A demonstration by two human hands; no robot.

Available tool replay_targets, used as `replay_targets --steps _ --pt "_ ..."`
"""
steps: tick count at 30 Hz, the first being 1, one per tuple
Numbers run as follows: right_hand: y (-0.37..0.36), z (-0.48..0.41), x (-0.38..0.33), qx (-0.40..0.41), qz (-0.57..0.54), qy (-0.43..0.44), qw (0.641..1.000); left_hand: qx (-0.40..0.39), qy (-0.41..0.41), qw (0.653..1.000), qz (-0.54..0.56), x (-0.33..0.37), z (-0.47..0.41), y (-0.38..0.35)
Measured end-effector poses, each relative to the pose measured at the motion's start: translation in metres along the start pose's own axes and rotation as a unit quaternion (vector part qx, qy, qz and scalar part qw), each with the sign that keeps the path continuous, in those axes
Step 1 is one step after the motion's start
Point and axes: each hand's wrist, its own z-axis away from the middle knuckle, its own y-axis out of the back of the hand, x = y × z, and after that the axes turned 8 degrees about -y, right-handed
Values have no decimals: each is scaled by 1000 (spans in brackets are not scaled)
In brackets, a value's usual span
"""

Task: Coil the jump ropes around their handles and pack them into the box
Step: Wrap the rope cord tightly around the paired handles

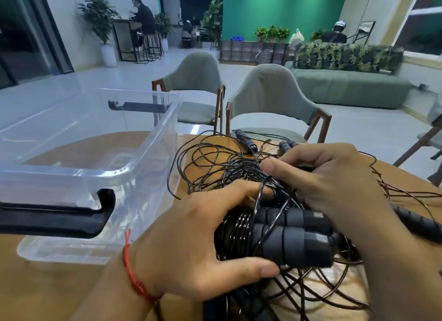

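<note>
My left hand (191,244) grips a pair of black foam handles (291,239) held side by side, with thin black rope coiled around their left end. My right hand (334,177) hovers just above them, its fingers curled and pinching a strand of the black rope (270,184). A tangled heap of jump ropes (215,162) covers the wooden table (59,284) under and beyond both hands. More black handles (248,143) lie at the far edge of the heap. The clear plastic box (148,153) with black latches stands to the left, nothing visible inside.
Two grey upholstered chairs (270,98) stand at the table's far side. A third chair (430,139) shows at the right edge. Beyond are a green sofa (346,86), potted plants and two seated people far back.
</note>
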Motion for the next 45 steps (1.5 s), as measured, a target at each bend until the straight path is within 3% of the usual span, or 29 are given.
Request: replay_targets --steps 5,8,14,19,24,26,28,30,32,35,45 --pt "3 -4 11 -28 -9 -29 999 45 20 999 20 -1 3 -4" --pt "1 -5 15 -37 15 -47 998 52 -8 998 29 1 0 -8" --pt "1 -9 17 -73 58 -64 994 72 -18 987 139 6 -3 -15" --pt "-3 -14 23 -120 169 -118 971 71 -12 981 178 3 -3 -22" --pt "-14 2 30 6 137 -38 990 140 37 966 214 -2 -1 -27" --pt "-24 -1 24 48 265 30 963 174 42 959 220 -4 -2 -29" --pt "-30 -1 25 132 264 153 943 225 59 934 272 -8 -3 -30" --pt "-32 3 24 117 240 221 938 288 98 888 344 -10 -7 -27" --pt "-32 8 23 67 217 211 951 325 132 845 404 -12 -11 -20" --pt "-38 11 14 43 190 170 966 339 152 807 460 -10 -13 -11" --pt "-52 1 14 36 244 182 952 290 170 810 480 3 -12 2"
